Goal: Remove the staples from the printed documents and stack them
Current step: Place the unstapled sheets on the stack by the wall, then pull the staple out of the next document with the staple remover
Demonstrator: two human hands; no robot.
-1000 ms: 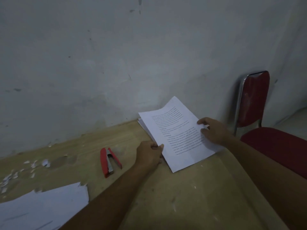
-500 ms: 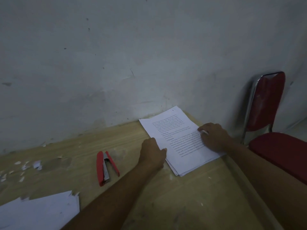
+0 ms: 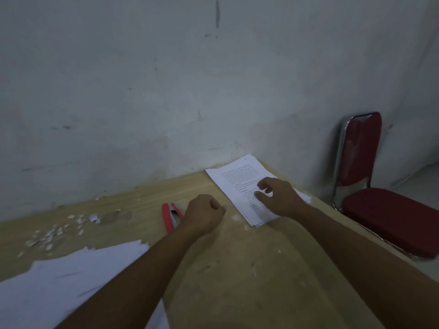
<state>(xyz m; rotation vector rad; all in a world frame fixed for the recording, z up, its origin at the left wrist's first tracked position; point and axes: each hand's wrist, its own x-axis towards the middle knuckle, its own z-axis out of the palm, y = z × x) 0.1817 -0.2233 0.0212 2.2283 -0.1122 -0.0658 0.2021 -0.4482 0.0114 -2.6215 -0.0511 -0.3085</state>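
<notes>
A stack of printed pages (image 3: 237, 179) lies flat at the far right of the wooden table (image 3: 237, 269), against the wall. My right hand (image 3: 278, 198) rests on its near half, fingers loosely bent over the paper. My left hand (image 3: 204, 214) is curled into a loose fist just left of the stack, off the paper and holding nothing. A red staple remover (image 3: 167, 217) lies on the table beside my left wrist, partly hidden by it. A second pile of white sheets (image 3: 59, 281) sits at the near left under my left forearm.
Small torn paper scraps (image 3: 54, 231) are scattered at the left near the wall. A red chair with a chrome frame (image 3: 361, 150) stands right of the table's edge. A grey wall (image 3: 166, 79) closes off the far side.
The top document was lowered flat onto the stack. My left hand let go of its edge and drew back left into a fist. My right hand slid toward the middle of the page.
</notes>
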